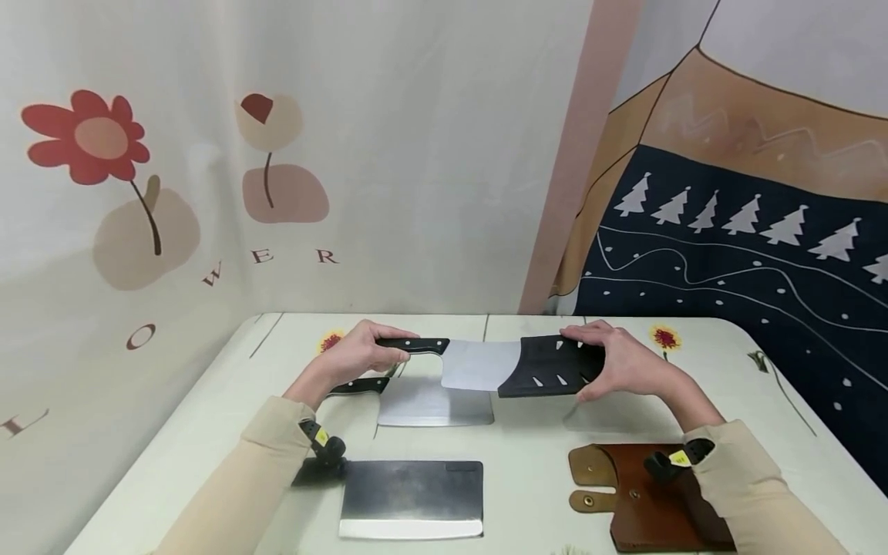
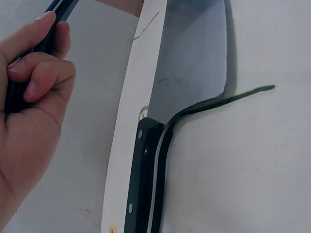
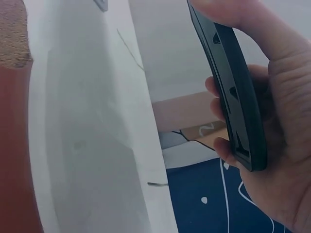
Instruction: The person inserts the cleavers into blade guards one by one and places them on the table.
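A cleaver is held up over the far part of the table, its blade partly inside a black slotted blade guard. My left hand grips the cleaver's black riveted handle. At the other end, my right hand holds the guard, thumb along its lower edge and fingers on the upper one. In the right wrist view the guard sits between thumb and fingers. Below the held cleaver lies a second cleaver with a black handle, also large in the left wrist view.
Nearer on the white table lies a third, broad dark-bladed cleaver, its handle partly behind the left wrist camera. A brown leather sheath with snap straps lies at the near right, partly under the right forearm. Printed curtains hang behind the table.
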{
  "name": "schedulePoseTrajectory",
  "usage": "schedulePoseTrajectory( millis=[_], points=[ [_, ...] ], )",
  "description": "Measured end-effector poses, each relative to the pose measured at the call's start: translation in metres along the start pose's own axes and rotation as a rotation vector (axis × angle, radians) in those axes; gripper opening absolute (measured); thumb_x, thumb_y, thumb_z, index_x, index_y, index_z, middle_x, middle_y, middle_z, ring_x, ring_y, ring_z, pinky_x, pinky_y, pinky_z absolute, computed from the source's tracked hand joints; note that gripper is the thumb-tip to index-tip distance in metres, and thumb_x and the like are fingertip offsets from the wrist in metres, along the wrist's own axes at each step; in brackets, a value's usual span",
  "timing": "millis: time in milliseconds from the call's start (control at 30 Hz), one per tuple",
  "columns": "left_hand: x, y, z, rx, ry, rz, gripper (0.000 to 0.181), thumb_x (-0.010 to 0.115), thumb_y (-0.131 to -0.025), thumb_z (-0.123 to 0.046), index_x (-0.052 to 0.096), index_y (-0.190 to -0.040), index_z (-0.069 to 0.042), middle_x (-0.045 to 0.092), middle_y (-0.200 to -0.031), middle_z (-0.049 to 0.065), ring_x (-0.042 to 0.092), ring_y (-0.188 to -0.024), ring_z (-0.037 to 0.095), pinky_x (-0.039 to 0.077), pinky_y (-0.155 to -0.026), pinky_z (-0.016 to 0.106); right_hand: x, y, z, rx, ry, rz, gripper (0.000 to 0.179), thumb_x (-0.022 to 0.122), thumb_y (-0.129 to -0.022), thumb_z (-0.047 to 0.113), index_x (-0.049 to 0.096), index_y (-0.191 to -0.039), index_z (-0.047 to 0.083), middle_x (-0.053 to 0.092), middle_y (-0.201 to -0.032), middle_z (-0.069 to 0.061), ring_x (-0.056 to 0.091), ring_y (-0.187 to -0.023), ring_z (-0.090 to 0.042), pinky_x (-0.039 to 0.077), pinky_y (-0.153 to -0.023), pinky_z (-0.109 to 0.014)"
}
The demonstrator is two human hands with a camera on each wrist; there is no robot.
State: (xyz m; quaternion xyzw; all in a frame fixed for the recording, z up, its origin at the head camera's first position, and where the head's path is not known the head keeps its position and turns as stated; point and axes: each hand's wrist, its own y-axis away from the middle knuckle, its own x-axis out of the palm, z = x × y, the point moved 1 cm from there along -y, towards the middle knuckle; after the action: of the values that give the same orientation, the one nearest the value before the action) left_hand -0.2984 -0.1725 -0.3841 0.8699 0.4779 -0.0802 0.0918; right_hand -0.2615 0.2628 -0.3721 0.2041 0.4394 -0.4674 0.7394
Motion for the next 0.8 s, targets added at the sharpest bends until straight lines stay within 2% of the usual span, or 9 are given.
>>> schedulePoseTrajectory(
  millis=[233,300,467,633,800],
  points=[
    [0.005,-0.003,0.002,0.02,-0.027,-0.063,0.042,0.071,-0.094,-0.003,0.063,-0.135,0.004,0.036,-0.061,-0.001,0.031,-0.054,0.014,0.03,-0.058,0.028,-0.001,-0.007,0.001,0.049,0.007,-0.027,0.094,0.096,-0.066,0.028,0.055,-0.147,0.005,0.05,-0.149,-0.023,0.035,-0.138,-0.045,0.036,-0.106,-0.069],
    [0.005,-0.003,0.002,0.016,-0.024,-0.063,0.043,0.071,-0.094,-0.003,0.063,-0.135,0.005,0.039,-0.062,0.0,0.031,-0.055,0.014,0.03,-0.058,0.028,-0.001,-0.007,0.001,0.051,0.005,-0.027,0.093,0.096,-0.066,0.027,0.056,-0.147,0.004,0.05,-0.149,-0.023,0.035,-0.137,-0.044,0.036,-0.105,-0.069],
    [0.001,-0.002,0.0,-0.003,-0.035,-0.046,0.042,0.074,-0.091,-0.002,0.066,-0.132,0.004,0.058,-0.077,0.008,0.035,-0.056,0.014,0.031,-0.055,0.026,0.003,-0.006,0.001,0.05,-0.016,-0.012,0.094,0.097,-0.066,0.028,0.055,-0.148,0.006,0.049,-0.148,-0.023,0.036,-0.135,-0.044,0.04,-0.104,-0.067],
    [-0.004,-0.001,-0.002,-0.029,-0.061,-0.021,0.044,0.077,-0.086,-0.003,0.069,-0.129,0.001,0.053,-0.07,0.004,0.033,-0.055,0.013,0.029,-0.053,0.024,0.005,-0.005,0.002,0.025,-0.014,0.003,0.093,0.097,-0.067,0.027,0.055,-0.148,0.006,0.05,-0.147,-0.023,0.04,-0.131,-0.042,0.043,-0.102,-0.064],
    [-0.007,-0.001,0.001,-0.029,-0.053,0.014,0.044,0.075,-0.086,0.001,0.069,-0.13,0.003,0.056,-0.075,0.005,0.033,-0.056,0.012,0.031,-0.054,0.023,0.004,-0.003,0.01,-0.014,-0.029,0.038,0.096,0.098,-0.065,0.028,0.055,-0.148,0.006,0.05,-0.145,-0.022,0.042,-0.129,-0.041,0.043,-0.102,-0.063]
  ],
)
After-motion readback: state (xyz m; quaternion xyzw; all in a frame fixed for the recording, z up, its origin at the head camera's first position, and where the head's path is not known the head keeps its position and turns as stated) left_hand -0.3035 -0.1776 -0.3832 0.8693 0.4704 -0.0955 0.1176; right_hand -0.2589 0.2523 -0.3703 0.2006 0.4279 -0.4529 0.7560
